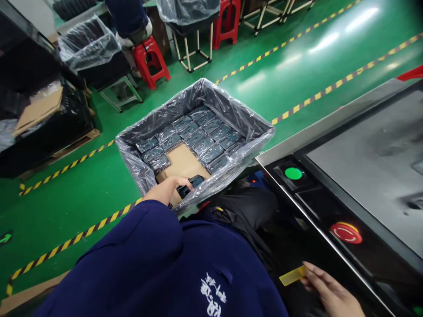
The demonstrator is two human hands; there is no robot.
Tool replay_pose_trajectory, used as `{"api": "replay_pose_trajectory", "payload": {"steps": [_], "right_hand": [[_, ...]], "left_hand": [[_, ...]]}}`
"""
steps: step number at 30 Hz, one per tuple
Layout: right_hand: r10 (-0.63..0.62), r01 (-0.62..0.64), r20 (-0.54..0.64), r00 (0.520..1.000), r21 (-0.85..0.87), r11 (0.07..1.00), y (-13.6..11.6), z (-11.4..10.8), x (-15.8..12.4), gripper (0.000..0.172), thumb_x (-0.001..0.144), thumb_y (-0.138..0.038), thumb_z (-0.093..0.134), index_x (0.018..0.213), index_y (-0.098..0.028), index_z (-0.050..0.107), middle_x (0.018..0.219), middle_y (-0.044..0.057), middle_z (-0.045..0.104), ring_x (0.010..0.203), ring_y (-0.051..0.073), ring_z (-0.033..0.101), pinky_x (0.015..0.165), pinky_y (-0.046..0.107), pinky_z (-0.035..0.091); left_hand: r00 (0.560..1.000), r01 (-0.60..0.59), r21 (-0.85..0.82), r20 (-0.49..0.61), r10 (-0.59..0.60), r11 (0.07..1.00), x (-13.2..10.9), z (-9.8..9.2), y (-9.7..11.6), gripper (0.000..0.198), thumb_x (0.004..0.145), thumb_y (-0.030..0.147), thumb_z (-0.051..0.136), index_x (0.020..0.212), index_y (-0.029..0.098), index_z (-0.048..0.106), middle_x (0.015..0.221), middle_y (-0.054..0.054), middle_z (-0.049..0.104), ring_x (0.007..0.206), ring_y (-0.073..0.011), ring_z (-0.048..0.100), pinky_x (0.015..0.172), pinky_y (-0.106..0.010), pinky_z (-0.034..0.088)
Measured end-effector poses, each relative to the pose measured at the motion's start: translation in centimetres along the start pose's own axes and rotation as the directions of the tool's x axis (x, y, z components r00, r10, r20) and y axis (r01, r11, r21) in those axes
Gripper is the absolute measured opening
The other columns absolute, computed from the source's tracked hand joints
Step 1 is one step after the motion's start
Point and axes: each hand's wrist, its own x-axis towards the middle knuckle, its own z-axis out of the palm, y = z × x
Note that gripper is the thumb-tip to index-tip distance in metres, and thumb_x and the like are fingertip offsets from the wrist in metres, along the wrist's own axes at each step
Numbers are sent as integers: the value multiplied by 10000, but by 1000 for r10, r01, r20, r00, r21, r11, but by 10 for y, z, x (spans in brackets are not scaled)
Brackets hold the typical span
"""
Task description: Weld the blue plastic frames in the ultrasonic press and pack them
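My left hand point(168, 188) reaches into the near side of a plastic-lined bin point(145, 127), with its fingers closed on a black plastic part point(196, 181). Beneath that part lies a brown cardboard sheet point(187, 163). Rows of dark parts in clear bags point(198, 141) fill the far and right sides of the bin. Low on the right, beside the machine, my right hand point(325, 286) pinches a flat translucent yellow strip point(292, 276) between thumb and fingers.
A machine point(330, 198) with a green button point(293, 173) and a red emergency stop point(346, 232) stands at right. Beyond the bin are red stools point(151, 61), another lined bin point(89, 44) and a seated person point(127, 20). Yellow-black tape point(79, 237) marks the green floor.
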Motion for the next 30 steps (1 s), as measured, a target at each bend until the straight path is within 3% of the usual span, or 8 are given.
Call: {"api": "replay_pose_trajectory", "payload": {"steps": [5, 10, 13, 17, 20, 24, 30], "right_hand": [[-13, 13, 5, 1000, 0, 1000, -5, 0, 2, 425, 452, -438, 771, 824, -237, 727, 779, 53, 724, 653, 220, 664, 570, 283, 569], [3, -4, 22, 1000, 55, 999, -2, -3, 1, 474, 456, -450, 783, 864, -216, 727, 799, 49, 727, 658, 199, 661, 574, 246, 563], [6, -10, 34, 999, 107, 994, -1, -3, 2, 506, 462, -451, 799, 891, -194, 725, 836, 46, 732, 674, 176, 656, 605, 219, 558], [-68, 61, 52, 996, 134, 989, -3, -2, 2, 531, 486, -484, 792, 909, -170, 727, 842, 55, 732, 654, 171, 646, 607, 237, 558], [-150, 140, 66, 987, 127, 982, -7, -1, -2, 547, 508, -529, 769, 915, -165, 729, 819, 65, 729, 654, 194, 655, 619, 278, 569], [-269, 259, 84, 960, 106, 960, -9, -2, -8, 547, 555, -564, 726, 921, -157, 723, 830, 80, 728, 714, 219, 675, 696, 310, 578], [-428, 432, 62, 902, -58, 900, 9, -4, -6, 490, 704, -555, 583, 973, -165, 709, 806, 65, 717, 716, 212, 663, 704, 322, 550]], "left_hand": [[998, 30, -158, 55, -22, 987, -9, -4, -7, 356, 547, 184, 734, 894, 160, 656, 754, -80, 732, 731, -281, 703, 714, -398, 590], [997, -70, -329, -57, 54, 942, -37, -23, -1, 292, 600, 274, 740, 839, 146, 632, 705, -80, 725, 675, -227, 693, 680, -341, 583], [977, -197, -396, -150, 148, 897, -61, -34, 20, 301, 607, 301, 746, 831, 143, 621, 656, -67, 708, 634, -209, 686, 669, -326, 574], [927, -373, -429, -200, 316, 823, -95, -30, 71, 319, 625, 297, 719, 884, 126, 644, 700, -77, 727, 688, -218, 703, 738, -346, 573], [871, -488, -423, -179, 457, 764, -119, -8, 122, 380, 615, 276, 724, 961, 130, 663, 793, -77, 751, 739, -221, 712, 788, -363, 572], [796, -560, -409, -23, 605, 721, -147, 44, 198, 360, 605, 246, 759, 931, 112, 687, 815, -99, 756, 707, -224, 711, 731, -349, 579], [800, -478, -275, 256, 543, 834, -167, 144, 300, 207, 695, 240, 740, 842, 106, 687, 732, -97, 743, 636, -207, 700, 694, -340, 584]]}}
